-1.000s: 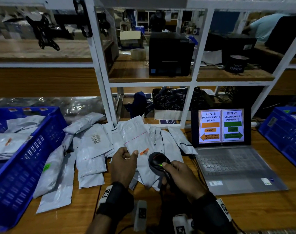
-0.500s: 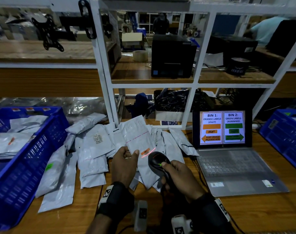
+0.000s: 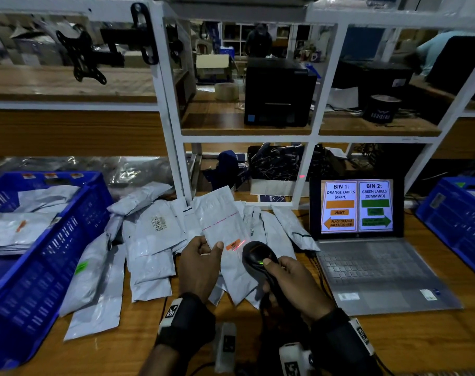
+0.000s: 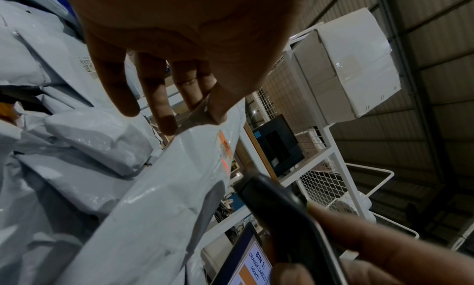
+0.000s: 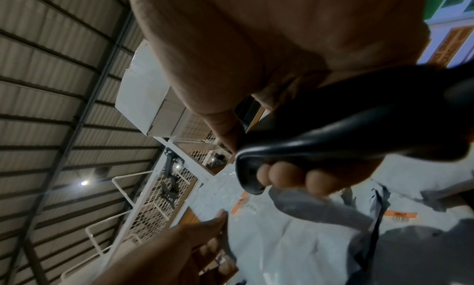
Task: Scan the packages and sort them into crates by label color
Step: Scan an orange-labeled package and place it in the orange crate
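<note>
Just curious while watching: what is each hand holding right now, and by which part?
Left hand pinches the grey package at its edge beside the orange label. Right hand grips the scanner by its handle.

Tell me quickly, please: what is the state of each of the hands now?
Left hand: pinches the grey package with the orange label.
Right hand: grips the black scanner, aimed at that label.

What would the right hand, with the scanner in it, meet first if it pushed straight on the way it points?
Probably the grey package held up by the left hand. The right hand aims the scanner at its orange label, where the red beam lands. The gap looks small, though depth is unclear.
</note>
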{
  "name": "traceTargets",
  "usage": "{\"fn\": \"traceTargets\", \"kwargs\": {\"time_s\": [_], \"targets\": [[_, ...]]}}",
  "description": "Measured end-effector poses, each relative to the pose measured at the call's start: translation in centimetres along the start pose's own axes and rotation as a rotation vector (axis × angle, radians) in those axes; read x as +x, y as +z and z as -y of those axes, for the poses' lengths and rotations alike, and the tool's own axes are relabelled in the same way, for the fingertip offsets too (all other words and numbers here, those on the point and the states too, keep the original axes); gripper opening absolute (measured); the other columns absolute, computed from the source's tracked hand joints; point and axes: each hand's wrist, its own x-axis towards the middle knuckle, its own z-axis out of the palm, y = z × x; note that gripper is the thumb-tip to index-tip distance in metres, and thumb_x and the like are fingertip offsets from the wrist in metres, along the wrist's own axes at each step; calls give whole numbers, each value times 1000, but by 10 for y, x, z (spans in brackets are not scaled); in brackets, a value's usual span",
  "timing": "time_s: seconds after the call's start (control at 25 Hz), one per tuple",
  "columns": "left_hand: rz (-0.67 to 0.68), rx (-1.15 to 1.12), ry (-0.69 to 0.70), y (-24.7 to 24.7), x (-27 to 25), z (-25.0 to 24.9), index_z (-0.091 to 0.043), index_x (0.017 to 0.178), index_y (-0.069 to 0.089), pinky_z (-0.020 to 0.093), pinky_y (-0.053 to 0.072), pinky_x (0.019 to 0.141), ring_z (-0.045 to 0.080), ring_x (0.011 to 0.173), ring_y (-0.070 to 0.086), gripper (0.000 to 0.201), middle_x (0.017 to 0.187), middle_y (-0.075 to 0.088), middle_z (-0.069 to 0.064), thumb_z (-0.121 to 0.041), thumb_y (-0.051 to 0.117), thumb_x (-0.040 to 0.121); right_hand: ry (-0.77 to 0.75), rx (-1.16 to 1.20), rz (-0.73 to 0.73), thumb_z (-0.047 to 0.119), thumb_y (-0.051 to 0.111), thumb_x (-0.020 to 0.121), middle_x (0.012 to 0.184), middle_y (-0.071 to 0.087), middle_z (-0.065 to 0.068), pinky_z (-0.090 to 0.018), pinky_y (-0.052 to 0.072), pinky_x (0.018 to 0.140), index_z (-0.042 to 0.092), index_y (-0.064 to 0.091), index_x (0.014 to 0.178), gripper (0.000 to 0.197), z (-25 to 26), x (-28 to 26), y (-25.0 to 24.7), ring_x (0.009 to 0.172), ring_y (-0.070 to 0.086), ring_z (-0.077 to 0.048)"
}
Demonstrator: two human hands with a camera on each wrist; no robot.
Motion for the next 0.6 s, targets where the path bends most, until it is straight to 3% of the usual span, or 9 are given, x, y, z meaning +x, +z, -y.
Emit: {"fn": "traceTargets", "kwargs": {"time_s": [0.12, 0.24, 0.32, 0.4, 0.48, 0.6], "targets": [[1, 20, 9, -9, 0, 4, -10, 82, 60, 36, 54, 68, 22, 76, 66, 31, 75, 67, 6, -34, 73, 97, 36, -104, -113, 45, 69, 95, 70, 73, -9, -34, 51, 60, 9, 62, 91, 37, -17, 9, -11, 59, 69, -22], [-6, 25, 1, -25, 2, 8, -15, 75, 55, 36, 52, 67, 23, 75, 66, 34, 71, 65, 2, -34, 74, 96, 84, -199, -205, 57, 77, 74, 83, 75, -1, -46, 59, 80, 19, 71, 93, 43, -52, 21, -23, 82, 73, -23], [1, 19, -18, -35, 6, 16, -17, 77, 58, 45, 61, 73, 23, 79, 69, 32, 75, 69, 1, -36, 75, 95, 107, -254, -231, 41, 81, 79, 92, 74, 0, -39, 56, 84, 18, 72, 101, 34, -65, 20, -22, 93, 70, -23], [37, 9, -38, -45, 9, 25, -19, 79, 60, 53, 63, 78, 24, 81, 70, 30, 77, 70, 0, -40, 75, 95, 102, -318, -250, 18, 79, 87, 98, 71, 0, -27, 49, 73, 15, 68, 107, 23, -68, 11, -17, 97, 66, -23], [100, 0, -38, -57, 13, 29, -22, 79, 61, 56, 63, 78, 26, 81, 71, 29, 75, 70, 0, -43, 75, 94, 127, -362, -263, 6, 73, 90, 102, 66, -2, -27, 42, 72, 18, 62, 114, 30, -72, 3, -12, 98, 60, -22], [174, -13, 4, -69, 20, 24, -15, 78, 56, 60, 61, 73, 37, 75, 65, 44, 71, 61, 12, -56, 70, 85, 158, -395, -281, -2, 68, 89, 107, 65, -4, -33, 45, 86, 19, 60, 116, 35, -76, 1, -14, 106, 61, -28]]}}
